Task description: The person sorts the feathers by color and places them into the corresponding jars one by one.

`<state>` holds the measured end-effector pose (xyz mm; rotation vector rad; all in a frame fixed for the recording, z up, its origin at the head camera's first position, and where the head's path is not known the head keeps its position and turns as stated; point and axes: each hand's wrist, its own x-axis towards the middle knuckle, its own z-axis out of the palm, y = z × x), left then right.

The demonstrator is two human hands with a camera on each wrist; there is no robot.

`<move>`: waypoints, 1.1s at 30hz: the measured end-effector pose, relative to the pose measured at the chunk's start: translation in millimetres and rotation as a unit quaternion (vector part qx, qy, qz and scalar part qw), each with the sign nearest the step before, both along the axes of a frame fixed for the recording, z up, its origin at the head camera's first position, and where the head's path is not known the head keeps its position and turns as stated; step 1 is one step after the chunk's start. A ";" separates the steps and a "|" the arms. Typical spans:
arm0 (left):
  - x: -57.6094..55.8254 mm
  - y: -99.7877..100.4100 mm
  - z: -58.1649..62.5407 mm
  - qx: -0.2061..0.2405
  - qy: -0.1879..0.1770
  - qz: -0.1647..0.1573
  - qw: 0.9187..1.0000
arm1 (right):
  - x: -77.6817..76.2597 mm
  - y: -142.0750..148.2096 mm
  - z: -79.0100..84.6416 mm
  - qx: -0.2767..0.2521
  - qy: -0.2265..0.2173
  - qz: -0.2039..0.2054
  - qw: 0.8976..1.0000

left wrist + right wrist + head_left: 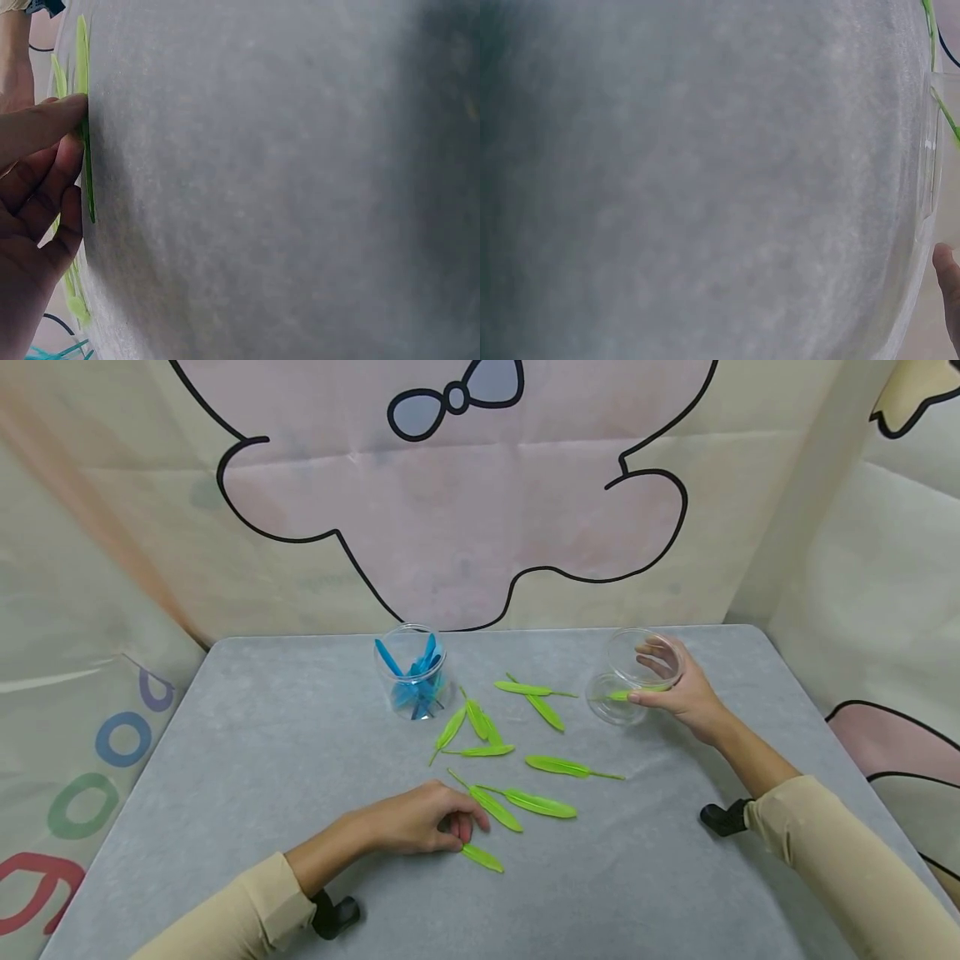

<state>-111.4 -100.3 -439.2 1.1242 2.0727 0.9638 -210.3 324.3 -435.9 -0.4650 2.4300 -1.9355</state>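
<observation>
My left hand [427,820] pinches a green feather [482,858] near the front of the table, its thumb and fingertips on the quill end. In the left wrist view that feather [82,52] stretches out on both sides of the thumb, close to the cloth. On the right, my right hand [696,697] grips a clear jar [626,681] from its right side. The jar is tilted, and a green feather [618,696] shows through it. In the right wrist view only a fingertip [946,266] and part of the jar's clear wall appear.
Several loose green feathers [558,766] lie scattered over the middle of the grey table [300,727]. A second clear jar [397,697] holding blue feathers [423,672] stands at the back, left of them. A printed cloth backdrop [450,510] rises behind the table.
</observation>
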 end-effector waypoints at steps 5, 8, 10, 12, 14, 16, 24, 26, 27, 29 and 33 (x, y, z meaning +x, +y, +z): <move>0.8 0.5 0.2 0.004 0.011 -0.002 1.000 | -0.2 0.4 -0.2 0.003 0.002 0.000 1.000; 1.3 1.2 0.8 0.002 0.006 -0.001 1.000 | -0.4 0.5 -0.5 0.005 0.003 -0.002 1.000; 1.6 1.9 1.2 0.000 0.000 0.000 1.000 | -0.3 0.4 -0.7 0.005 0.005 -0.002 1.000; 1.8 2.7 1.5 -0.002 -0.006 -0.001 1.000 | 0.0 0.0 -0.7 0.005 0.007 -0.004 1.000; 2.0 3.6 2.0 -0.003 -0.010 -0.002 1.000 | 0.4 -0.1 -0.3 0.003 0.008 -0.005 1.000; 2.1 4.6 2.6 -0.002 -0.011 -0.004 1.000 | 0.5 -0.5 0.0 0.002 0.006 -0.009 1.000; 1.8 10.6 4.3 0.007 0.001 -0.009 1.000 | 0.5 -1.7 1.1 0.004 0.000 -0.014 1.000; 1.3 13.4 4.3 0.010 0.010 -0.007 1.000 | 0.2 -1.5 1.2 0.008 0.000 -0.013 1.000; 1.0 15.0 4.6 0.013 0.015 -0.006 1.000 | 0.0 -1.2 1.2 0.009 0.001 -0.012 1.000; -0.1 18.9 5.6 0.020 0.018 -0.002 1.000 | 0.2 -0.9 1.3 0.012 0.001 -0.010 1.000; -3.1 29.1 9.8 0.046 0.013 0.001 0.999 | 0.5 -0.8 1.4 0.009 -0.002 -0.012 1.000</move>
